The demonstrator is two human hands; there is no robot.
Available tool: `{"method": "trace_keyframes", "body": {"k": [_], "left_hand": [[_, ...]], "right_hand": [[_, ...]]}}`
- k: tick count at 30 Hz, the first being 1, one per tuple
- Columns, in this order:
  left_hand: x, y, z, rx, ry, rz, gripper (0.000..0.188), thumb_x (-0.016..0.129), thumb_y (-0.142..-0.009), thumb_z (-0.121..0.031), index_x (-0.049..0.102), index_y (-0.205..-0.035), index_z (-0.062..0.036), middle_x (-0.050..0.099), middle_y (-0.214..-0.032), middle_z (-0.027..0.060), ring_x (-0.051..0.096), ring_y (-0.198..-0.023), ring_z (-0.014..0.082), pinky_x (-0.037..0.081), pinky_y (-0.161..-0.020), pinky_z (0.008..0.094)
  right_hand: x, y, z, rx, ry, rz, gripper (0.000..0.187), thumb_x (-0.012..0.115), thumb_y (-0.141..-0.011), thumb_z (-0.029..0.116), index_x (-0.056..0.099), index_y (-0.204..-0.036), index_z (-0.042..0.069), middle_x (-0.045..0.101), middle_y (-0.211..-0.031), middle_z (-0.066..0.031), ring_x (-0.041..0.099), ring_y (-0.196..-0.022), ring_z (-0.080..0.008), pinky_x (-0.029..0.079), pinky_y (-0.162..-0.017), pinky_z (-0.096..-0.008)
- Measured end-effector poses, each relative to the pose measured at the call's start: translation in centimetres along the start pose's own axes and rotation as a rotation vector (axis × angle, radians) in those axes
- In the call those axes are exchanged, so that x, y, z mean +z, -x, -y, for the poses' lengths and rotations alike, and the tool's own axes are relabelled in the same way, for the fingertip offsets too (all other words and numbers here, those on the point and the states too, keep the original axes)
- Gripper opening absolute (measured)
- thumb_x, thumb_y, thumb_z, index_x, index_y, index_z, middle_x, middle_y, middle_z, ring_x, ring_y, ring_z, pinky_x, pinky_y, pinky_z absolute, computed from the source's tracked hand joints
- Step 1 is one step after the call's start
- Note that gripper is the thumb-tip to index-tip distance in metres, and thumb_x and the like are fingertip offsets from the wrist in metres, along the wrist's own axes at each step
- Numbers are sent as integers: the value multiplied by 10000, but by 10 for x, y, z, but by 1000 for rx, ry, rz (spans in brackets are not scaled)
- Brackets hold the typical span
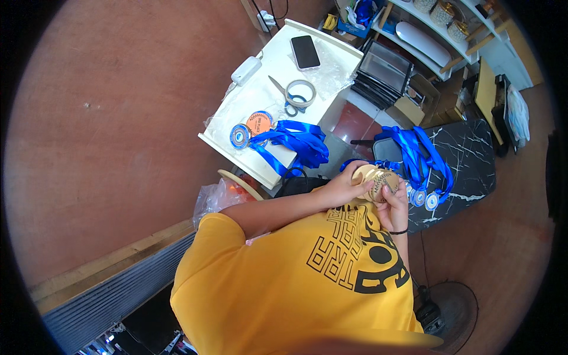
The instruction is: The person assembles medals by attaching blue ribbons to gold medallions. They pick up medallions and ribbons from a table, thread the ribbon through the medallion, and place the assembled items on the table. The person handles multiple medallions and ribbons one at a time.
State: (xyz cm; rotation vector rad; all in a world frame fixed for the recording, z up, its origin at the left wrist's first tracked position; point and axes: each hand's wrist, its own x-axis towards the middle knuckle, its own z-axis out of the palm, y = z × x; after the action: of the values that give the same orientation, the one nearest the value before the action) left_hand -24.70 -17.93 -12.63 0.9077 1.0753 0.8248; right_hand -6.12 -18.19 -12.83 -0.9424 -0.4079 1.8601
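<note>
In front of my chest I hold gold medals, several of them overlapping like a fan, with engraved faces turned up. My left hand closes on their left side, the thumb lying across a face. The right hand grips them from the right, its thumb pressed to the front. Blue ribbon runs behind the medals, partly hidden by them. Just past my right hand, round white-and-blue medals on blue ribbons lie on the black marbled table.
On the white table, more medals lie with bunched blue ribbons. Beyond them are a roll of tape, scissors, a phone and a white power adapter. Black trays and shelves stand farther back.
</note>
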Motion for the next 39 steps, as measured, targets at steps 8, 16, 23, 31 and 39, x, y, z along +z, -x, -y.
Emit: {"method": "trace_keyframes", "body": {"k": [8,16,23,31,39], "left_hand": [[-174,15,-32,342,-1021,-528,476,753,-769,-191,579,-1194,-67,571,-1136,130,568,-1035,286,456,-903,375],[-260,48,-8,-279,-1296,-477,870,862,-543,-141,467,-1316,-87,464,-1300,155,480,-1185,352,396,-1024,401],[-285,66,7,100,-736,-512,854,788,-582,-8,420,-1350,-59,509,-1240,122,504,-1174,250,423,-1011,353],[-269,85,1,312,470,-231,942,794,-626,-16,296,-1426,-15,412,-1404,234,498,-1238,311,468,-992,411],[-262,71,6,179,525,-175,844,728,-728,-92,274,-1434,-1,551,-1216,220,656,-943,341,598,-728,372]], "right_hand": [[-7,4,3,-40,-30,33,381,577,-867,-48,415,-1191,72,576,-1138,-97,609,-1028,-192,530,-886,-343],[-9,-1,-1,14,-17,18,388,579,-869,-43,410,-1199,73,575,-1129,-94,613,-1014,-191,535,-877,-347],[-8,-4,-2,31,8,10,394,578,-867,-46,404,-1197,81,571,-1122,-89,609,-1014,-186,541,-868,-340],[-7,-7,-2,57,-6,1,388,586,-868,-30,401,-1191,80,580,-1104,-89,623,-983,-182,544,-855,-323],[-6,-7,-1,57,-2,-5,377,588,-867,-29,409,-1180,79,586,-1102,-86,631,-963,-164,554,-823,-296]]}}
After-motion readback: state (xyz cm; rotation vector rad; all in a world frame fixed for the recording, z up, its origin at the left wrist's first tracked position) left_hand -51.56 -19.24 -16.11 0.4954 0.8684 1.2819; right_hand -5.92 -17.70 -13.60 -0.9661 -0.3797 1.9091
